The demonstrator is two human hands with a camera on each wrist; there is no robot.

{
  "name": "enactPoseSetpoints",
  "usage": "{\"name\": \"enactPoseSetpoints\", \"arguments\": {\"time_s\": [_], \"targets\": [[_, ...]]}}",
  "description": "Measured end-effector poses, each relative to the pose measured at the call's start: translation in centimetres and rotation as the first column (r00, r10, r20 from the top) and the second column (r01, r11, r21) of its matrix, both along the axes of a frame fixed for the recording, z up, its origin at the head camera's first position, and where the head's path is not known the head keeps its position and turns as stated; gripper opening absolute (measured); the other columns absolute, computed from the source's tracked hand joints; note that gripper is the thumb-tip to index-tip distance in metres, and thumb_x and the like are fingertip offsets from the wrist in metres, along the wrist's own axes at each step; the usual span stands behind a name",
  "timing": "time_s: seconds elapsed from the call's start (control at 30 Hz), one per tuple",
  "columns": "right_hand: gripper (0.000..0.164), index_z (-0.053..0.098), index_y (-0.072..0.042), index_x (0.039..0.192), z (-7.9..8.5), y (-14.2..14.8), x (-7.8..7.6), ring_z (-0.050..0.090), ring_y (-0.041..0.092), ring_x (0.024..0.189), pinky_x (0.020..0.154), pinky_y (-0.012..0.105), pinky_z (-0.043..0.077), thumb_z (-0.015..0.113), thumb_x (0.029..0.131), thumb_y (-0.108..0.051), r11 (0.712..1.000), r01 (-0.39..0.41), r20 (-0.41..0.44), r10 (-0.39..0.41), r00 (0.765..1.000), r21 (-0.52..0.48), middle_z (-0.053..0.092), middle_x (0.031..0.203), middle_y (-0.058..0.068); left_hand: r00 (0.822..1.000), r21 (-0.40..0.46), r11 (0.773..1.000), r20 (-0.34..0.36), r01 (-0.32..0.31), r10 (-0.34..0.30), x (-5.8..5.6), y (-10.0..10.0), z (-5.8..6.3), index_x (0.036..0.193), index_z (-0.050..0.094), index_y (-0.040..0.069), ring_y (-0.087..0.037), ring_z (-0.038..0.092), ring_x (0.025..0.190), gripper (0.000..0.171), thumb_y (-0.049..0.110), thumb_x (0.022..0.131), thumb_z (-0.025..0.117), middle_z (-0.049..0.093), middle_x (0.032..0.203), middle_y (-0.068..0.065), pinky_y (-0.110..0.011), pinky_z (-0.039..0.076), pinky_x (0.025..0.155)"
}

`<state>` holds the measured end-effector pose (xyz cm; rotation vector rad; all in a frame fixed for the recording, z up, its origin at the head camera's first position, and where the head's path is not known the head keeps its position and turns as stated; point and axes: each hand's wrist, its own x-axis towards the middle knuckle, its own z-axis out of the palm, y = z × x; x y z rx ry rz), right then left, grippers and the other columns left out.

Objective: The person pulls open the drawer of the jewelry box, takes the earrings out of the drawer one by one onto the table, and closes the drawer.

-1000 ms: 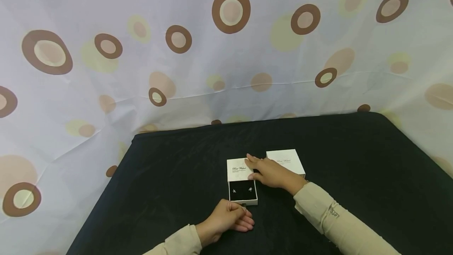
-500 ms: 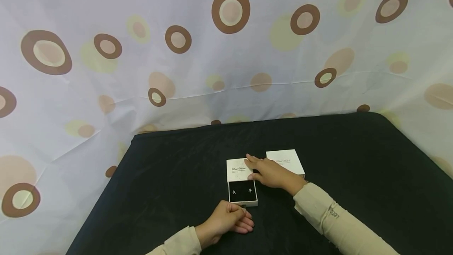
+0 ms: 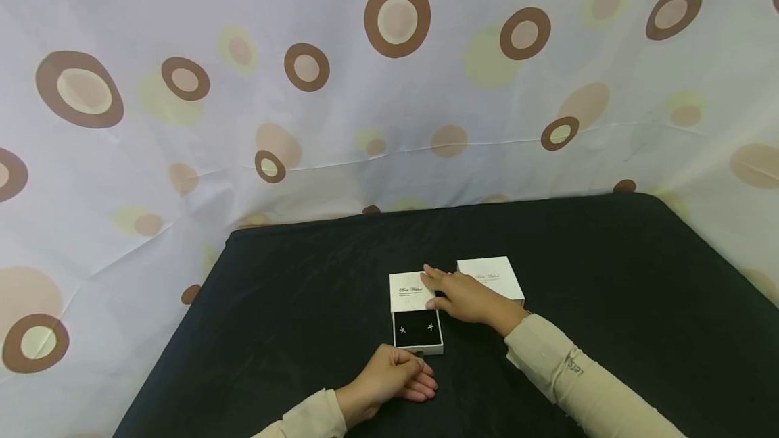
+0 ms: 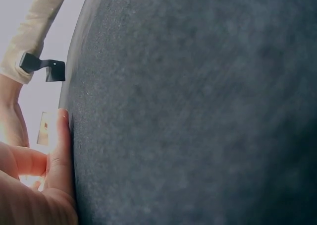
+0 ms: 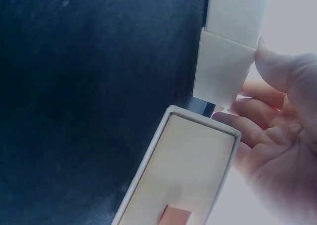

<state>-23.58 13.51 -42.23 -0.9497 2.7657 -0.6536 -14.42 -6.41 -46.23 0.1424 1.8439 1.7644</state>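
Note:
A white earring box (image 3: 404, 293) printed "Best Wishes" lies on the black cloth. Its drawer (image 3: 441, 349) is slid partway out toward me, with two small star-like earrings (image 3: 430, 326) on a black pad. My left hand (image 3: 389, 380) pinches a small dark pull tab (image 3: 420, 355) at the drawer's front; the other fingers extend beside it. My right hand (image 3: 465, 296) grips the right side of the box's sleeve (image 5: 225, 66), its thumb and fingers spread along it. In the left wrist view, the left hand (image 4: 44, 185) shows at the edge, the pinch hidden.
A second white box (image 3: 496, 276) with similar print lies just right of the first, partly behind my right hand. Its end shows a brownish tab (image 5: 174, 216) in the right wrist view. Black cloth (image 3: 304, 303) covers the table, and a patterned curtain (image 3: 341, 120) hangs behind.
Between one second and half a second ago, the drawer slid very slightly toward me with the left hand. Since then nothing visibly moves; the right hand stays in place.

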Motion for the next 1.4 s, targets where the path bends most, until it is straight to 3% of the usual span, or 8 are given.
{"name": "enactPoseSetpoints", "arguments": {"time_s": [0.67, 0.83, 1.0, 1.1, 1.17, 1.23, 1.27, 1.4], "targets": [[0.056, 0.039, 0.005, 0.141, 0.4, 0.0, 0.2, 0.038, 0.044, 0.132, 0.106, 0.063, 0.027, 0.058, 0.096, -0.022, 1.000, -0.002, 0.014, 0.002, 1.000, 0.002, 0.029, 0.150, 0.025, 1.000, -0.027, 1.000, 0.005, -0.003, 0.003, 0.4, 0.0, 0.7, 0.095, 0.068, -0.010, -0.014, 0.069, 0.070, 0.020, 0.005, 0.091, 0.055, 0.072, 0.085, -0.018, -0.027, 0.057, 0.063], [0.056, 0.040, 0.005, 0.141, 0.5, 0.0, 0.2, 0.039, 0.044, 0.132, 0.105, 0.063, 0.027, 0.058, 0.096, -0.022, 1.000, -0.009, 0.011, 0.009, 1.000, 0.004, 0.030, 0.150, 0.025, 0.996, -0.040, 0.995, 0.029, 0.091, -0.089, 0.1, -0.5, 1.2, 0.097, 0.067, -0.011, -0.014, 0.069, 0.071, 0.021, 0.004, 0.092, 0.053, 0.071, 0.087, -0.020, -0.029, 0.058, 0.065], [0.057, 0.039, 0.005, 0.141, 0.4, 0.0, 0.1, 0.039, 0.044, 0.132, 0.105, 0.064, 0.027, 0.058, 0.096, -0.023, 1.000, -0.013, 0.017, 0.013, 1.000, 0.008, 0.029, 0.150, 0.026, 0.970, -0.082, 0.966, 0.029, 0.244, -0.242, -0.5, -1.6, 2.3, 0.099, 0.068, -0.010, -0.013, 0.067, 0.069, 0.021, 0.007, 0.094, 0.055, 0.071, 0.087, -0.019, -0.029, 0.058, 0.065], [0.057, 0.039, 0.005, 0.142, 0.4, 0.0, 0.0, 0.038, 0.043, 0.132, 0.106, 0.063, 0.026, 0.057, 0.096, -0.024, 1.000, -0.013, 0.023, 0.013, 1.000, 0.010, 0.028, 0.151, 0.025, 0.963, -0.133, 0.956, -0.032, 0.261, -0.267, -0.8, -2.1, 3.0, 0.095, 0.069, -0.009, -0.012, 0.065, 0.063, 0.019, 0.007, 0.093, 0.058, 0.071, 0.082, -0.018, -0.029, 0.057, 0.061], [0.057, 0.039, 0.005, 0.142, 0.4, 0.0, 0.0, 0.038, 0.043, 0.132, 0.106, 0.063, 0.026, 0.057, 0.096, -0.024, 1.000, -0.013, 0.026, 0.013, 1.000, 0.012, 0.028, 0.151, 0.025, 0.960, -0.189, 0.956, -0.127, 0.225, -0.251, -1.0, -2.4, 3.5, 0.091, 0.070, -0.007, -0.011, 0.064, 0.059, 0.017, 0.007, 0.091, 0.062, 0.070, 0.076, -0.016, -0.028, 0.056, 0.057], [0.058, 0.039, 0.005, 0.142, 0.4, -0.1, 0.0, 0.038, 0.043, 0.132, 0.106, 0.063, 0.026, 0.057, 0.096, -0.024, 1.000, -0.012, 0.028, 0.012, 1.000, 0.011, 0.028, 0.151, 0.025, 0.937, -0.264, 0.952, -0.265, 0.156, -0.227, -1.4, -2.6, 3.8, 0.086, 0.071, -0.004, -0.009, 0.062, 0.055, 0.014, 0.009, 0.089, 0.065, 0.069, 0.071, -0.012, -0.026, 0.054, 0.052], [0.057, 0.039, 0.004, 0.142, 0.4, -0.1, 0.0, 0.038, 0.043, 0.132, 0.106, 0.063, 0.026, 0.058, 0.096, -0.024, 1.000, -0.010, 0.028, 0.010, 1.000, 0.011, 0.028, 0.151, 0.025, 0.913, -0.313, 0.943, -0.344, 0.109, -0.219, -1.6, -2.7, 3.9, 0.084, 0.071, -0.002, -0.007, 0.060, 0.055, 0.013, 0.009, 0.088, 0.067, 0.068, 0.070, -0.009, -0.024, 0.052, 0.051], [0.057, 0.039, 0.004, 0.142, 0.5, -0.1, 0.0, 0.038, 0.042, 0.132, 0.106, 0.062, 0.027, 0.057, 0.096, -0.024, 1.000, -0.006, 0.027, 0.006, 1.000, 0.020, 0.028, 0.151, 0.024, 0.771, -0.451, 0.886, -0.601, -0.111, -0.209, -2.1, -3.0, 3.9, 0.079, 0.073, 0.008, -0.001, 0.054, 0.054, 0.008, 0.010, 0.085, 0.069, 0.064, 0.066, 0.004, -0.019, 0.046, 0.049]]}}
